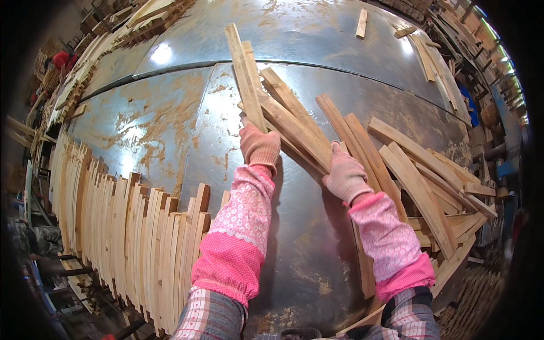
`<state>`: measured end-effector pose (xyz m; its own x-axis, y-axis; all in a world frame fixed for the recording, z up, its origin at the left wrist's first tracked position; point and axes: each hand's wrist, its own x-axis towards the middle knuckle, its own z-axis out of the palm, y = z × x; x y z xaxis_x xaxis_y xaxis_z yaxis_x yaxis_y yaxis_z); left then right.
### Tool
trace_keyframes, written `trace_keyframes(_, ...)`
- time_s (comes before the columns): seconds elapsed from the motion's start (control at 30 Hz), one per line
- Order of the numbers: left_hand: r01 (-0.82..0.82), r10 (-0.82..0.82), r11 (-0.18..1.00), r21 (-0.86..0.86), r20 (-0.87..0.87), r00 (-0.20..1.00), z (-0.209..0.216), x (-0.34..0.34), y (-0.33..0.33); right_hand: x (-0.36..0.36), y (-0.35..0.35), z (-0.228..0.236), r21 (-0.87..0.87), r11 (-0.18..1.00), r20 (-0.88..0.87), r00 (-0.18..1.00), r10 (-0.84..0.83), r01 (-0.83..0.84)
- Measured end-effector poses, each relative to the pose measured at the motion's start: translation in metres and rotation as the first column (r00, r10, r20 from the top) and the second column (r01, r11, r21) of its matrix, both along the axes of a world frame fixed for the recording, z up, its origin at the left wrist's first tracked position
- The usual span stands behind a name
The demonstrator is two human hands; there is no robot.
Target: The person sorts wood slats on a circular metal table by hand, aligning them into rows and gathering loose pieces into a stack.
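Note:
My left hand (260, 144), in a pale pink knit glove, is closed round the lower end of a wooden slat (242, 73) that points away over the metal table. A second slat (249, 59) stands out just behind it. My right hand (347, 173), gloved alike, is closed on the near end of another wooden slat (297, 129), which slants up toward my left hand. More slats (292, 96) lie behind and beneath it, partly hidden. To the right of my right hand, long slats (360, 141) lie slanted across the table. My fingertips are partly covered by wood and glove.
A row of slats (130, 221) lines the table's near left edge. A loose heap of slats (436, 187) lies at the right. Sawdust streaks the metal tabletop (221, 187). More wood stacks (73, 93) run along the far left; a single short piece (361, 24) lies far off.

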<state>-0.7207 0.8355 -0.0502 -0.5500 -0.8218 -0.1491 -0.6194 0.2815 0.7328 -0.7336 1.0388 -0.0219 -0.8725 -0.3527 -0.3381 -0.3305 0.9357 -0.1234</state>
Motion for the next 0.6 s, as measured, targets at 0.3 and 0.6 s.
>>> trace_keyframes(0.3, 0.283, -0.234, 0.951, -0.123, 0.313, 0.921, 0.002, 0.006, 0.028, 0.049, 0.107, 0.009, -0.626, 0.249, 0.715, 0.671, -0.197, 0.739)
trace_keyframes(0.6, 0.233, -0.289, 0.886, 0.402, 0.085, 0.953, 0.016, 0.080, 0.038, 0.127, 0.082, -0.002, -0.586, 0.089, 0.799, 0.592, -0.102, 0.806)
